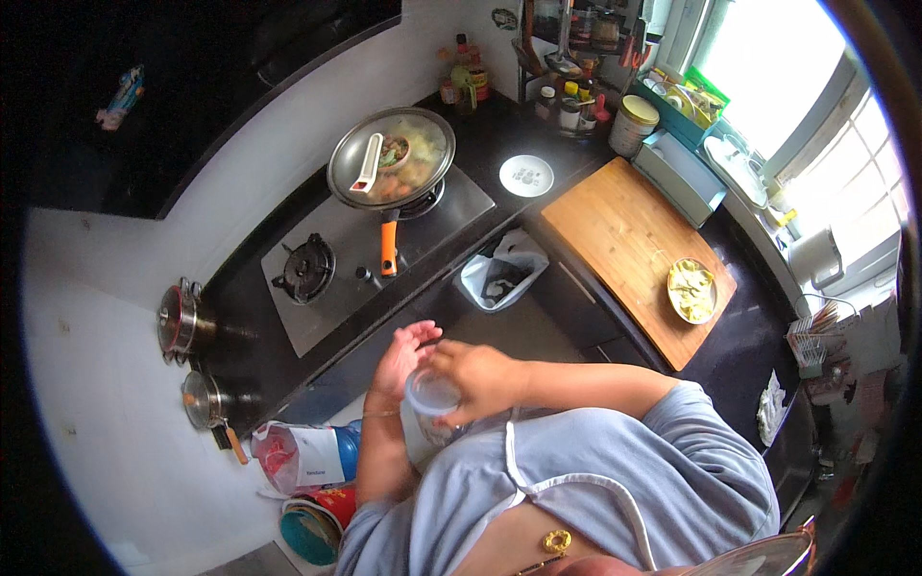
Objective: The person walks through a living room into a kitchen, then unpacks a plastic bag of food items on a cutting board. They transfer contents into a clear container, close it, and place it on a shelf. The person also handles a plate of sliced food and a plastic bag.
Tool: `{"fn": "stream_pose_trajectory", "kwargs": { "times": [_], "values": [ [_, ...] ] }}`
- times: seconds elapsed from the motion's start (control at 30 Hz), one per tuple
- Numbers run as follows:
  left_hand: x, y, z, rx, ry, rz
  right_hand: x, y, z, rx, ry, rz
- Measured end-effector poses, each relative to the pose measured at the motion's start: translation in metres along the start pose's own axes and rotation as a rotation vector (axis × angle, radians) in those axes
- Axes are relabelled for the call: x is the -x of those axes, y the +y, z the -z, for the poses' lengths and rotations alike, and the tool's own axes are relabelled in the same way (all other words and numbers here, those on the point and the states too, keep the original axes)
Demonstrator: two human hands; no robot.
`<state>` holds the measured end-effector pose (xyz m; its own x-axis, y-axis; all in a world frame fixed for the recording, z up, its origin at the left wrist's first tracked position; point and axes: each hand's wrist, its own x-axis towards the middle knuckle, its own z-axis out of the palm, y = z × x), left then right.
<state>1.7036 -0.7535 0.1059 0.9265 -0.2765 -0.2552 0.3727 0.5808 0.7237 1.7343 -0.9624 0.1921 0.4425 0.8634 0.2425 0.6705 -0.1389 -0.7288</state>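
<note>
My right hand (479, 381) reaches across from the right and grips a clear jar (432, 394) with a round translucent lid or rim in front of my chest. What the jar holds is blurred. My left hand (405, 356) is cupped right beside the jar, palm turned inward and fingers stretched out, and I see nothing in it. The right fingers partly cover the left fingertips. Beyond the hands, a frying pan (389, 155) with a glass lid and an orange handle (389, 248) sits on the gas hob (461, 205). Food shows through the lid.
A bamboo cutting board (605, 230) bears a bowl of pale yellow pieces (691, 288). A white plate (526, 176) lies near the hob. Below the counter edge is a lined bin (504, 277). Two pots (176, 320) stand at left; bags (302, 457) lie below.
</note>
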Motion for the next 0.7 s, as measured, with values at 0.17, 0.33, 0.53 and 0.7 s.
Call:
{"fn": "stream_pose_trajectory", "kwargs": {
  "times": [0.17, 0.33, 0.53, 0.7],
  "values": [
    [0.042, 0.008, -0.045, -0.26, -0.126, -0.087, 0.007, 0.018, 0.031, 0.007, 0.182, -0.224],
    [0.037, -0.013, -0.052, -0.563, -0.075, -0.27, 0.012, 0.011, 0.034, 0.135, 0.253, -0.138],
    [0.038, -0.015, -0.07, -0.368, -0.152, -0.124, 0.013, 0.013, 0.048, 0.237, 0.364, 0.157],
    [0.045, -0.013, -0.079, -0.307, -0.144, -0.089, 0.011, 0.014, 0.051, 0.24, 0.335, 0.302]
  ]
}}
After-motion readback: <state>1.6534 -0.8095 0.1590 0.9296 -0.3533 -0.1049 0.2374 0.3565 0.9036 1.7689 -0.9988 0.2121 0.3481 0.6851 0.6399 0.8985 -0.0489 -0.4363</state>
